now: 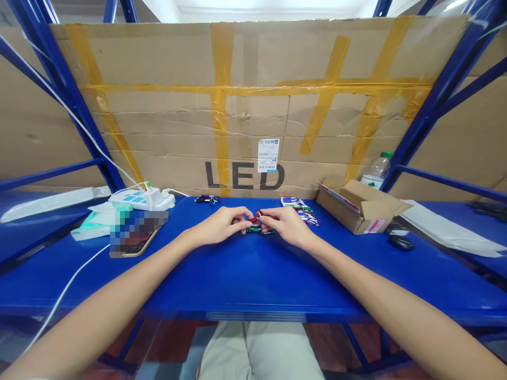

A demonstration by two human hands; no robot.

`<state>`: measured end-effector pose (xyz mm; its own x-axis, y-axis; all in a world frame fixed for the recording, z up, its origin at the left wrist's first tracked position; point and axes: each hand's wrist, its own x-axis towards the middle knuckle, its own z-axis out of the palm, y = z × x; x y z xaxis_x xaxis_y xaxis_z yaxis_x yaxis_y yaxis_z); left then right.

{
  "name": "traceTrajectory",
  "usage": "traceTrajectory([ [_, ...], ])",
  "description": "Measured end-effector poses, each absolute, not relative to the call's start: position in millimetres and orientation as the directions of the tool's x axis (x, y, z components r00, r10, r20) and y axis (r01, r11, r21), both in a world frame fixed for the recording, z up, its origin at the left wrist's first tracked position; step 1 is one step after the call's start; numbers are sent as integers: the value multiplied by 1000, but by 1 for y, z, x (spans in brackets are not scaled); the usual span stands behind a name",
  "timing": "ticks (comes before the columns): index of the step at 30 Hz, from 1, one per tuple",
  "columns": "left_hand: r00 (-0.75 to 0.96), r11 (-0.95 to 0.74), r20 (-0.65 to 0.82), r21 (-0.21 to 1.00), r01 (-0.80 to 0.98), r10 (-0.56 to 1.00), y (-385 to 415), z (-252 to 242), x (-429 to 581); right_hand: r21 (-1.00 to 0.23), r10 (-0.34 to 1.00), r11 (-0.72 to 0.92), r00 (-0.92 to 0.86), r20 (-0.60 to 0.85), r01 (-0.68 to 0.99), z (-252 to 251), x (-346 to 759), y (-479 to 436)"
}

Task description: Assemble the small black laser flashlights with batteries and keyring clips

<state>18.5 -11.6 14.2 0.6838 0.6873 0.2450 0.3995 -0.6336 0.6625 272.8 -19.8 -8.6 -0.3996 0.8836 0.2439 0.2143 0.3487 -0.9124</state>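
Over the middle of the blue table, the fingertips of my left hand [225, 225] and my right hand [288, 224] meet on one small red metal tube [253, 219]. My left fingers pinch its left end. My right thumb and finger grip its right end, where a small clip or ring seems to sit; the fingers partly cover it. Just beneath lies a green tube-like piece with a clip [261, 230]. Behind my right hand is a group of similar coloured pieces [295, 202], several of them side by side. A smaller dark group [207, 199] lies beyond my left hand.
A phone [138, 240], a white power strip [137, 199] and a plastic packet [93, 221] are at left. An open cardboard box [358, 206], a black mouse [401, 242] and a bottle [378, 170] stand at right. A large cardboard sheet [178, 126] closes off the back.
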Motion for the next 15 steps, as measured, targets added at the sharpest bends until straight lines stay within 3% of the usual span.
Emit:
traceTrajectory([
  [4,680,-605,236,703,374,694,-9,13,19,-964,907,239,-381,180,114,-8,272,-20],
  [8,692,-568,187,734,373,697,-10,11,21,-970,914,232,-357,192,73,-4,273,-20],
  [13,702,-613,199,679,405,684,-12,12,20,-921,890,346,-373,261,180,5,283,-18],
  [15,691,-625,214,656,422,691,-12,13,18,-906,874,339,-441,203,254,11,290,-19],
])
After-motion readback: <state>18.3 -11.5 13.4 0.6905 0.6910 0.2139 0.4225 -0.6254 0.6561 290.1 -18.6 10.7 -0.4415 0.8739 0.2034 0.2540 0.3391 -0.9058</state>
